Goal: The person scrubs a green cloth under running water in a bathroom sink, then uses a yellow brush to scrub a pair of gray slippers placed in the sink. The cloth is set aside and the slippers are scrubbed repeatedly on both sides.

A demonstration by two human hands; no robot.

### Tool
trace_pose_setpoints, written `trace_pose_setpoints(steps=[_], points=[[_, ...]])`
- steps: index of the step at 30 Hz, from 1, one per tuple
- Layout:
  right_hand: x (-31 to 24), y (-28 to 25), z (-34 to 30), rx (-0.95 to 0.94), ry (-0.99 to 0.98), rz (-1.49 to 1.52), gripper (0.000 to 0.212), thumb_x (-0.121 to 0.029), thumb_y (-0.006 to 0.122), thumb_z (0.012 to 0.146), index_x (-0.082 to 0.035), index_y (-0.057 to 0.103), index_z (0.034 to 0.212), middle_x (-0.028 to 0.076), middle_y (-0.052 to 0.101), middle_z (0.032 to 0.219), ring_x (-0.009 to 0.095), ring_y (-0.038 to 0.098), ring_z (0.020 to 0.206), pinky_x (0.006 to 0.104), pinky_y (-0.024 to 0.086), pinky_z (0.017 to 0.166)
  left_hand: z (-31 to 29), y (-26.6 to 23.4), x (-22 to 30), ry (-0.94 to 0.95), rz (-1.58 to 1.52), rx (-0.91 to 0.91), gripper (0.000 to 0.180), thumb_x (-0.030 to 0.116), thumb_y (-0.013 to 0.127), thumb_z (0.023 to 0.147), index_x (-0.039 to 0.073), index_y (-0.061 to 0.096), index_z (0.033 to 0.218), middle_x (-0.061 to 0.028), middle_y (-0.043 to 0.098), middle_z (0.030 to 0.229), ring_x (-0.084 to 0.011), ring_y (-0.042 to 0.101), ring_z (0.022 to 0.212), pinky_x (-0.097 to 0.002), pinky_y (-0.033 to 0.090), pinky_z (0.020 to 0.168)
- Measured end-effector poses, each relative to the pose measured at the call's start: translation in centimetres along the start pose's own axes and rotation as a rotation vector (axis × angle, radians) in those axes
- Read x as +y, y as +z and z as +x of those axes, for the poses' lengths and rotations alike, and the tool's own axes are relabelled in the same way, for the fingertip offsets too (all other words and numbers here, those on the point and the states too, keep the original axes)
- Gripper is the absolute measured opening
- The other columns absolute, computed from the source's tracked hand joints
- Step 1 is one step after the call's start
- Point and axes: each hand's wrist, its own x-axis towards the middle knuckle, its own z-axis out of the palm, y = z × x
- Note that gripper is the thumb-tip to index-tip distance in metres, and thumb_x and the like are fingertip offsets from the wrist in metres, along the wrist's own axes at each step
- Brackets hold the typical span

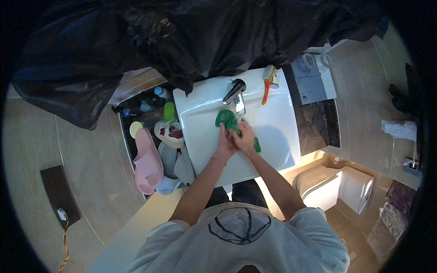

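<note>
Over the white washbasin [195, 136], below the tap [234, 91], both my hands are on a green item with a rounded end [226, 118]. A narrower green part [257, 145] shows beyond my right wrist; my hands cover the middle, so I cannot tell its exact kind. My left hand [225, 144] grips it from the near left, fingers pointing away from me. On the right, my right hand [245, 138] is closed over it, its fingers bent toward the left hand. The two hands touch or nearly touch.
A brush with a red handle [265, 93] rests on the basin's back right rim. Left of the basin, a pink slipper [148, 161], grey slippers [169, 159], a white shoe [169, 133] and a blue-capped bottle [160, 92] crowd a dark counter. Black plastic sheeting [195, 41] hangs behind.
</note>
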Motion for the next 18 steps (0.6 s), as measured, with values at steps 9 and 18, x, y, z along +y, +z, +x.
trace_pose_setpoints(steps=[9, 18], points=[[-7.4, 0.2, 0.8, 0.011, 0.226, 0.096, 0.024, -0.023, 0.074, 0.071, -0.002, 0.07, 0.083, 0.021, 0.067, 0.081, 0.039, 0.065, 0.078, 0.0431, 0.052, 0.072, 5.3, -3.0, 1.2, 0.202, 0.061, -0.279, 0.033, 0.037, 0.057, 0.099, 0.01, 0.055, 0.117, -0.0069, 0.062, 0.104, -0.0202, 0.063, 0.094, -0.0348, 0.053, 0.085], [-1.0, 0.3, 3.9, 0.082, 0.35, 0.008, 0.03, -0.032, 0.07, 0.076, -0.003, 0.069, 0.082, 0.023, 0.065, 0.074, 0.044, 0.064, 0.071, 0.0483, 0.052, 0.066, 4.6, 0.7, 1.0, -0.006, 0.026, 0.072, 0.044, 0.049, 0.048, 0.1, 0.01, 0.055, 0.12, -0.0061, 0.062, 0.112, -0.0204, 0.06, 0.104, -0.0411, 0.051, 0.09]])
